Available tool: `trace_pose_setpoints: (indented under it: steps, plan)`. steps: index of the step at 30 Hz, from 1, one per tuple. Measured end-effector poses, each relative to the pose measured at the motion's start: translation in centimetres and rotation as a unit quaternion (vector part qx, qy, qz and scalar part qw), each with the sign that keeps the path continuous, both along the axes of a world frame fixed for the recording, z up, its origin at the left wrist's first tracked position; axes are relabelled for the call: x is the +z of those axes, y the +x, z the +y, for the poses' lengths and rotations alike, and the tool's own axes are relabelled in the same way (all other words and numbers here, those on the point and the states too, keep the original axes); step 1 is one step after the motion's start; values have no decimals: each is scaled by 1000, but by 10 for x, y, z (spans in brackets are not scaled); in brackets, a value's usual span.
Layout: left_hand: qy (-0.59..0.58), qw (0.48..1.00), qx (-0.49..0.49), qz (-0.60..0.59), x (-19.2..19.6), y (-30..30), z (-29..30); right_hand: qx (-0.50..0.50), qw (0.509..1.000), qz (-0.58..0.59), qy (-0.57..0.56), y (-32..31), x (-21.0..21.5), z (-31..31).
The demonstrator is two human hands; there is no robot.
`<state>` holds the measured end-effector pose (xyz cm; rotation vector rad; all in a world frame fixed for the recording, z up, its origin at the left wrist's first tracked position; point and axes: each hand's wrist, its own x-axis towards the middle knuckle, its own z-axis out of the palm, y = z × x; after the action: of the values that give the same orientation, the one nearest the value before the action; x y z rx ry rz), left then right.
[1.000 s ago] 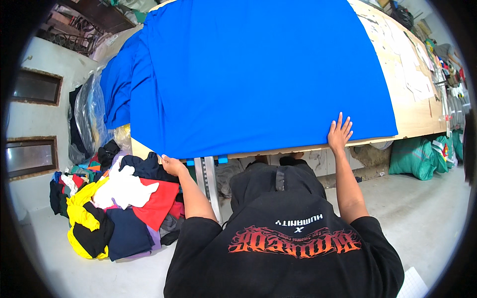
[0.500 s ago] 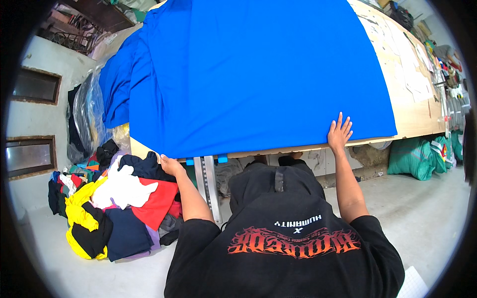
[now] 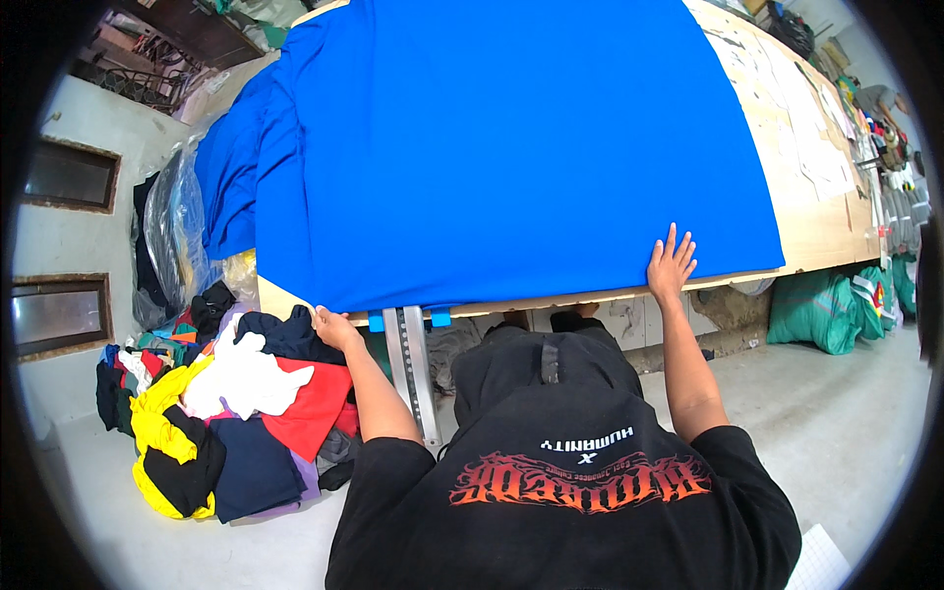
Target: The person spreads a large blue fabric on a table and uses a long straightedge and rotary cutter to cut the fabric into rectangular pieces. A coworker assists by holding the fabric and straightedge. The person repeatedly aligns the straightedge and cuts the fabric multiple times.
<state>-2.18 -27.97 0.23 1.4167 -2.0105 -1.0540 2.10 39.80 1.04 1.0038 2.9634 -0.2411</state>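
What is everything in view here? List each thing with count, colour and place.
Cloth: one, blue, upper middle
Table: one, tan, under cloth
Papers: several, white, table's right end
Clothes: many, mixed colours, piled lower left
Plastic: count unclear, transparent, left of table
Windows: two, dark, far left
Metal bar: one, silver, below table's near edge
Sacks: at least two, green, lower right of table
Grid sheet: one, white, bottom right
Shirt: one, black, worn, bottom middle
Left hand: one, bare, at cloth's near left edge
Right hand: one, bare, flat on cloth's near right part
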Motion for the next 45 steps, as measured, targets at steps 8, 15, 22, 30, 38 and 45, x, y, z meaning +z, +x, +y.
trace_pose_setpoints:
  steps: [8,15,22,30,38,45]
  plan:
    - [46,999,9,-19,-4,7,1,-3,1000,2,-5,0,-1,1]
    - [55,996,-15,64,-11,7,-7,3,1000,4,0,-1,0,-1]
    - [52,990,-20,128,-11,7,-11,1,1000,3,13,0,-3,1]
    - [-23,987,70,-146,3,-2,22,-2,999,7,43,6,-9,5]
    - [-206,908,-364,13,45,-58,133,-15,999,24,18,5,-2,3]
    - [-190,892,-371,-175,11,-50,107,-8,999,37,-18,-5,1,-3]
